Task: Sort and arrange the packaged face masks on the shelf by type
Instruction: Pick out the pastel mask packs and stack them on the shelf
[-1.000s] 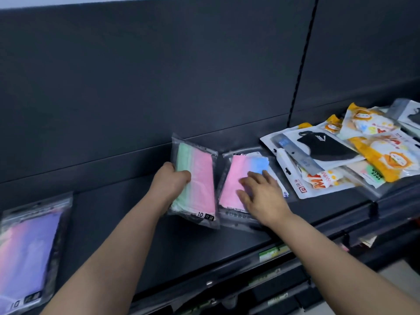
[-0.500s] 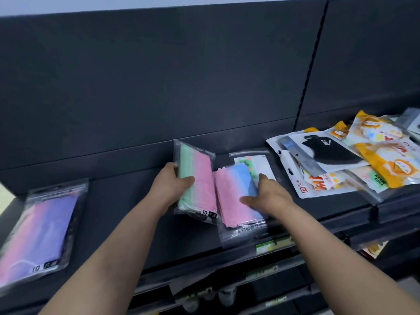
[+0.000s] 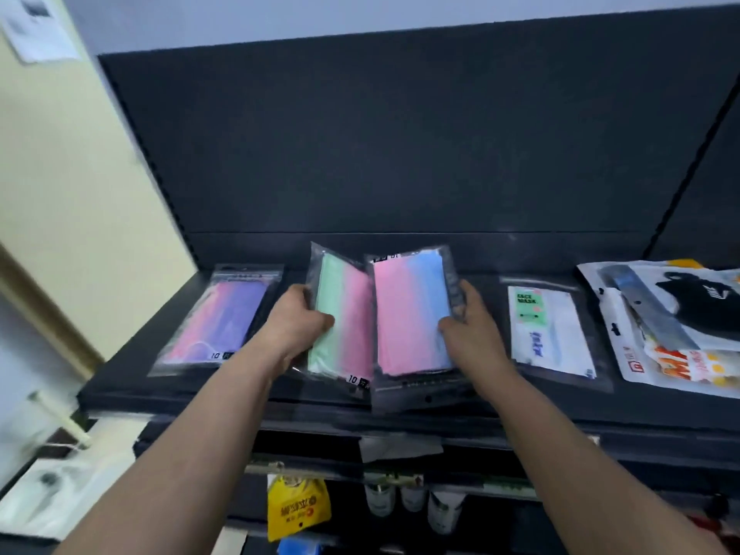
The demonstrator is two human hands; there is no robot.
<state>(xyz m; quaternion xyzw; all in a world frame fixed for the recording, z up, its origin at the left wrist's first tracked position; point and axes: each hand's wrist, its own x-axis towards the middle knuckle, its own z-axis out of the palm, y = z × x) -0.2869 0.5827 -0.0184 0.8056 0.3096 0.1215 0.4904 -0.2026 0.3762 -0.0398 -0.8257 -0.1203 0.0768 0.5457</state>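
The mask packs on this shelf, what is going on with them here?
A person is sorting packaged masks on a dark shelf. The left hand grips a green-and-pink pack and the right hand grips a pink-and-blue pack, side by side and tilted up. A pink-and-purple pack lies flat to their left, a white pack to their right, and a mixed pile sits farther right.

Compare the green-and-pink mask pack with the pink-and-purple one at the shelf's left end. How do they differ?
Colour: the green-and-pink pack fades mint to pink; the pink-and-purple pack fades pink to purple.
Hold: the left hand grips the green-and-pink pack; nothing touches the pink-and-purple pack.
Pose: the green-and-pink pack is tilted beside the pink-and-blue pack in the right hand; the pink-and-purple pack lies flat on the shelf.
Both are clear bags marked 10.
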